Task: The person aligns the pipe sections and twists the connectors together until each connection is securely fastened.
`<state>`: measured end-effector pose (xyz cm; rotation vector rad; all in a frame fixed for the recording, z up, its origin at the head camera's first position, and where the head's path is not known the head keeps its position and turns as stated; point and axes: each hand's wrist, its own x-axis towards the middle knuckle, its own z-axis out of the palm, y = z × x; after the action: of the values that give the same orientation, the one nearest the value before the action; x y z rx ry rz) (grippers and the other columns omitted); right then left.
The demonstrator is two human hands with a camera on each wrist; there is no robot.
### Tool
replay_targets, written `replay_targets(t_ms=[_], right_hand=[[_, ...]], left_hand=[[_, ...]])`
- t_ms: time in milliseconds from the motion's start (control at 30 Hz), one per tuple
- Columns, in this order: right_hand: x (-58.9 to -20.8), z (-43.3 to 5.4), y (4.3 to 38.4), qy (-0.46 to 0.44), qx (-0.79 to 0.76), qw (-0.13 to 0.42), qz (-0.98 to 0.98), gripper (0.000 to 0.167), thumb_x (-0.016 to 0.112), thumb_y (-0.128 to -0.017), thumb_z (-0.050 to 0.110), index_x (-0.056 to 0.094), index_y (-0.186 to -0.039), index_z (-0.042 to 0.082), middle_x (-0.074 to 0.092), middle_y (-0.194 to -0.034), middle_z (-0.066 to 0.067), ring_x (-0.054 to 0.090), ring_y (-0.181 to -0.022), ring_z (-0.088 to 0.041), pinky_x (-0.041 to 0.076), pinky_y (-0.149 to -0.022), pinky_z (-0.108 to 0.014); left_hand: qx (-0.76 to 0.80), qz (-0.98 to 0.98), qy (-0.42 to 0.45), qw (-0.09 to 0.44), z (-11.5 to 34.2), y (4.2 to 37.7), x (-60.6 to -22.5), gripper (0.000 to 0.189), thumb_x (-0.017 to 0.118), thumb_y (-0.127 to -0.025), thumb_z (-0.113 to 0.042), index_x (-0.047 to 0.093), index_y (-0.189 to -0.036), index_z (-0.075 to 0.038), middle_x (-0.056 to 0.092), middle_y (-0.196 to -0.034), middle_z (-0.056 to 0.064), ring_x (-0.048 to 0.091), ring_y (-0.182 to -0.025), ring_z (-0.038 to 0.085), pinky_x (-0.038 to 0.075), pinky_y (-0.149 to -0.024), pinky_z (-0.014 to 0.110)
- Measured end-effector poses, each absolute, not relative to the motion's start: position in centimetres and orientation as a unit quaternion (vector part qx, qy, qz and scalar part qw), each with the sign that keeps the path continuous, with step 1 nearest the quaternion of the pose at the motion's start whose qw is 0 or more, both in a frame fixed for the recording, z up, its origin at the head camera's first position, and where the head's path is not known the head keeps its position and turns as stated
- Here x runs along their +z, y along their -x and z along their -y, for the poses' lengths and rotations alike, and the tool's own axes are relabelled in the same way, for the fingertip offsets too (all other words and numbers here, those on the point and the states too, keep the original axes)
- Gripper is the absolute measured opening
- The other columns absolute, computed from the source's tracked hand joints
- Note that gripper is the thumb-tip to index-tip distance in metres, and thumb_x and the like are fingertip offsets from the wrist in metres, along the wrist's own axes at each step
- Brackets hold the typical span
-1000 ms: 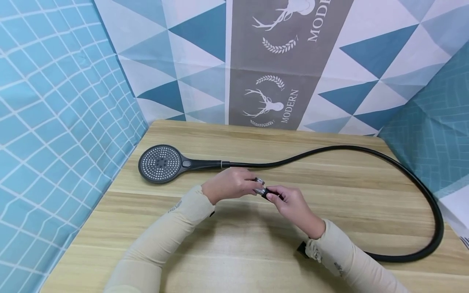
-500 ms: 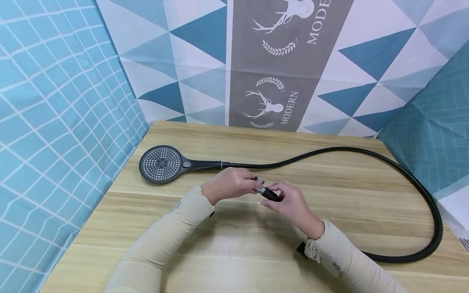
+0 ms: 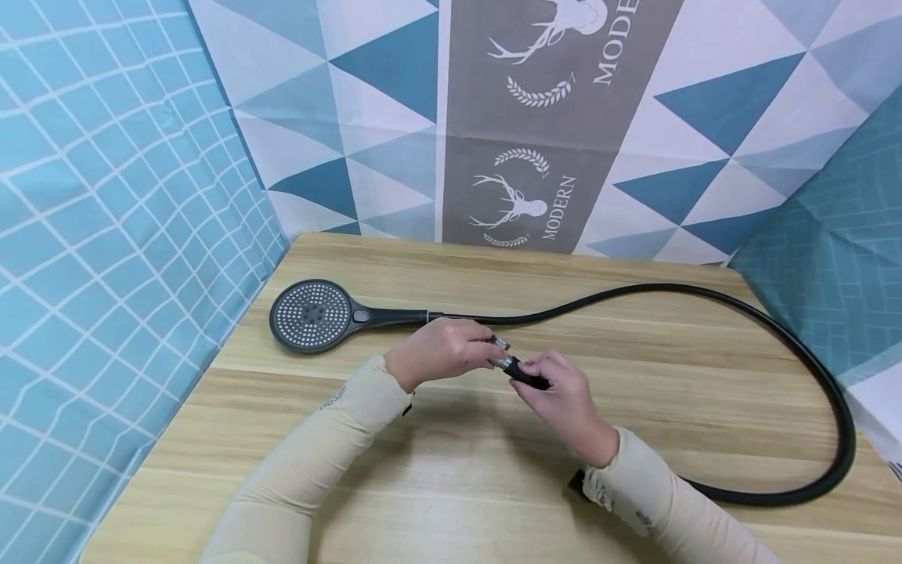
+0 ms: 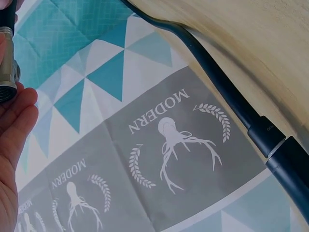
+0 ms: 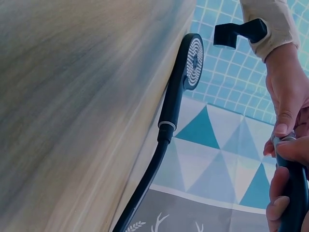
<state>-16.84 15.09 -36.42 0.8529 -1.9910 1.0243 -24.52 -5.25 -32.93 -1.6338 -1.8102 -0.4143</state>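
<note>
My left hand (image 3: 451, 352) pinches a small silver metal fitting (image 4: 7, 72), whose threaded open end shows in the left wrist view. My right hand (image 3: 567, 403) grips a black cylindrical sleeve (image 3: 527, 376) set against the fitting's other end. The two pieces line up, raised above the table; how deep they engage cannot be seen. A dark grey shower head (image 3: 312, 316) lies face up at the left, its handle joined to a black hose (image 3: 842, 423). That hose loops round the right side and passes out of sight behind my right forearm, so its link to the sleeve is hidden.
Both hands work over a wooden table (image 3: 437, 486). Patterned sheets with triangles (image 3: 387, 70) and blue tiles (image 3: 106, 196) stand behind and at the left. A teal sheet (image 3: 846, 227) borders the right side. A white item (image 3: 874, 399) sits at the right edge.
The fingers of my right hand have let go slightly and taken a fresh grip round the black sleeve. My left hand stays almost still with the fitting.
</note>
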Motion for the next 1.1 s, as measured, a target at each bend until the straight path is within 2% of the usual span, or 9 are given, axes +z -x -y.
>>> replay_targets(t_ms=[200, 767, 1000, 1100], right_hand=[[-36.2, -15.3, 16.7, -0.328, 0.396, 0.361, 0.778, 0.032, 0.083, -0.051, -0.020, 0.070, -0.078, -0.008, 0.066, -0.074, -0.014, 0.065, -0.066, -0.026, 0.053, -0.063, -0.019], [-35.6, -15.5, 16.3, -0.328, 0.399, 0.302, 0.802, 0.029, 0.078, -0.063, -0.018, 0.068, -0.089, -0.011, 0.070, -0.080, -0.017, 0.065, -0.065, -0.019, 0.050, -0.055, -0.018], [-35.0, -15.5, 15.9, -0.266, 0.463, 0.204, 0.820, 0.016, 0.072, -0.075, -0.014, 0.069, -0.090, -0.011, 0.069, -0.078, -0.016, 0.054, -0.061, -0.004, 0.045, -0.049, -0.018], [-34.7, -15.5, 15.8, -0.237, 0.485, 0.156, 0.827, 0.015, 0.072, -0.079, -0.009, 0.069, -0.093, -0.009, 0.069, -0.078, -0.013, 0.052, -0.061, -0.003, 0.046, -0.048, -0.021]], left_hand=[[-0.159, 0.691, 0.624, 0.328, 5.3, 24.4, -32.8, 0.015, 0.079, -0.078, -0.016, 0.074, -0.092, -0.014, 0.068, -0.087, -0.001, 0.066, -0.080, 0.011, 0.052, -0.079, 0.020], [-0.169, 0.691, 0.633, 0.306, 5.3, 24.5, -32.4, 0.017, 0.081, -0.076, -0.016, 0.074, -0.092, -0.014, 0.069, -0.088, 0.000, 0.066, -0.080, 0.012, 0.052, -0.078, 0.021], [-0.181, 0.689, 0.643, 0.281, 5.5, 24.4, -32.5, 0.021, 0.082, -0.076, -0.016, 0.074, -0.094, -0.012, 0.069, -0.090, 0.001, 0.067, -0.081, 0.013, 0.052, -0.079, 0.021], [-0.190, 0.680, 0.648, 0.285, 5.4, 24.4, -32.7, 0.022, 0.083, -0.075, -0.016, 0.074, -0.095, -0.012, 0.069, -0.090, 0.001, 0.066, -0.081, 0.012, 0.052, -0.079, 0.021]])
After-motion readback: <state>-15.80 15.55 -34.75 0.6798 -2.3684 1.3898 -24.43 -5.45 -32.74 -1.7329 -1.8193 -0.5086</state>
